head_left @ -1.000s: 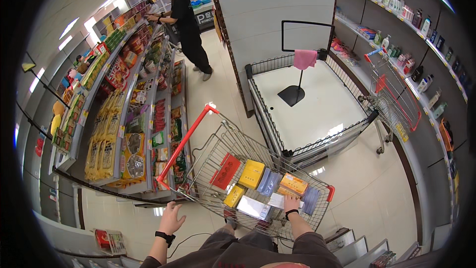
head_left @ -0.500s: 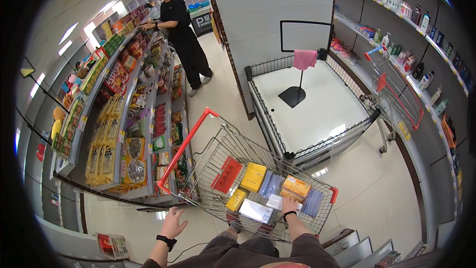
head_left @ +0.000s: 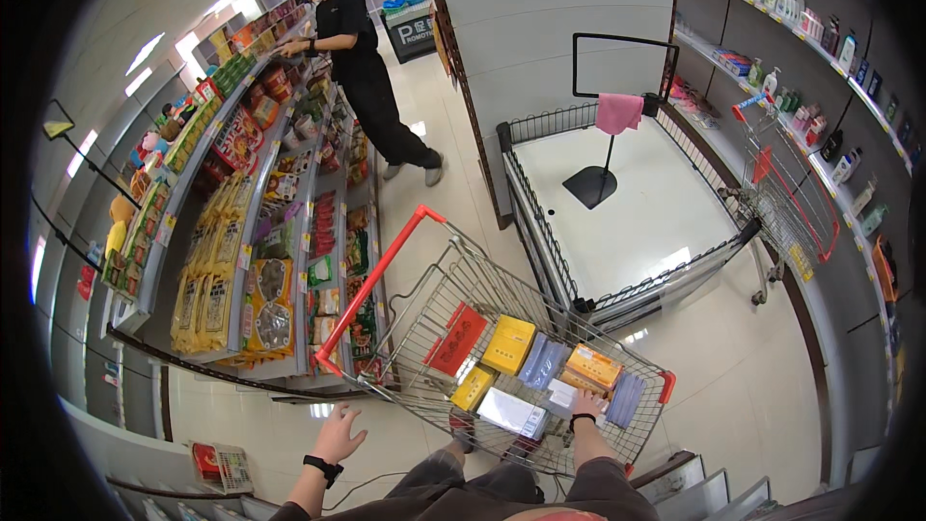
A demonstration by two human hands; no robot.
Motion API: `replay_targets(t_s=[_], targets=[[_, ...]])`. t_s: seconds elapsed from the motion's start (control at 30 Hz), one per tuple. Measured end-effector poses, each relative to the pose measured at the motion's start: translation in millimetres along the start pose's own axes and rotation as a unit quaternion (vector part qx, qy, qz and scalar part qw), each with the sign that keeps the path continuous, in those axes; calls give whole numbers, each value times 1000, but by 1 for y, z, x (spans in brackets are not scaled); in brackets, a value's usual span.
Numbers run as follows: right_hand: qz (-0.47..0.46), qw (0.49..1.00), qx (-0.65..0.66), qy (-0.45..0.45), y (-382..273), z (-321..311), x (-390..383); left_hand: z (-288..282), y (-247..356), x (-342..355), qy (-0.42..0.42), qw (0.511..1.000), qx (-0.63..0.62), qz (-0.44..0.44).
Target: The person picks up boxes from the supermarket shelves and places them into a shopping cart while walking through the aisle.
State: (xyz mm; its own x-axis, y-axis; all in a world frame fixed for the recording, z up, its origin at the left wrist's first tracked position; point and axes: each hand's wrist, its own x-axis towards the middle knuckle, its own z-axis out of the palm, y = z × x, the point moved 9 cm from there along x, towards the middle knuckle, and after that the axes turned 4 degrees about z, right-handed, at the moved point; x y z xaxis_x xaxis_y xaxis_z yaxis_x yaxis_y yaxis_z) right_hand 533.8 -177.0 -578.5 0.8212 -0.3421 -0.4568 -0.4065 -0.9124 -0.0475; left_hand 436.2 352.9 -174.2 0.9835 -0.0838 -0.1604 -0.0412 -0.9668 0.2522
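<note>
My right hand (head_left: 585, 408) reaches into a wire shopping cart (head_left: 439, 328) with a red handle. Its fingers are stretched out at the near side of an orange-yellow box (head_left: 591, 367), beside a small white packet (head_left: 561, 395). Whether they touch is hard to make out. Around it in the cart lie bluish clear packs (head_left: 543, 361), more bluish packs (head_left: 626, 398) at the right end, a yellow box (head_left: 508, 343), a smaller yellow box (head_left: 473, 388) and a white box (head_left: 511, 412). My left hand (head_left: 338, 437) hangs outside the cart, open, holding nothing.
A stocked snack shelf (head_left: 246, 260) stands left, where a person in black (head_left: 362, 68) reaches toward goods. Beyond the cart is a white display bin (head_left: 569, 241) with a pink cloth (head_left: 618, 114). Another cart (head_left: 786, 183) stands by the toiletries shelf (head_left: 820, 58). A basket (head_left: 231, 468) lies lower left.
The whole scene has shifted slightly right in view. My right hand has drawn back a little from the orange-yellow box. My left hand stays open in nearly the same place.
</note>
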Motion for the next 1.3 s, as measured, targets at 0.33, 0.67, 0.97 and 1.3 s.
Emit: replay_targets(t_s=[0.33,0.67,0.97,1.3], targets=[[-131,991,32,5,-26,-103,-50,-2,4,75,68,986,-51,144],[-67,890,373,253,-52,-256,-228,34,-21,80,32,947,-56,315],[85,909,260,315,-95,-214,-408,22,-28,59,48,899,-70,430],[128,808,347,458,-156,-167,-594,61,-23,15,-147,846,-191,476]])
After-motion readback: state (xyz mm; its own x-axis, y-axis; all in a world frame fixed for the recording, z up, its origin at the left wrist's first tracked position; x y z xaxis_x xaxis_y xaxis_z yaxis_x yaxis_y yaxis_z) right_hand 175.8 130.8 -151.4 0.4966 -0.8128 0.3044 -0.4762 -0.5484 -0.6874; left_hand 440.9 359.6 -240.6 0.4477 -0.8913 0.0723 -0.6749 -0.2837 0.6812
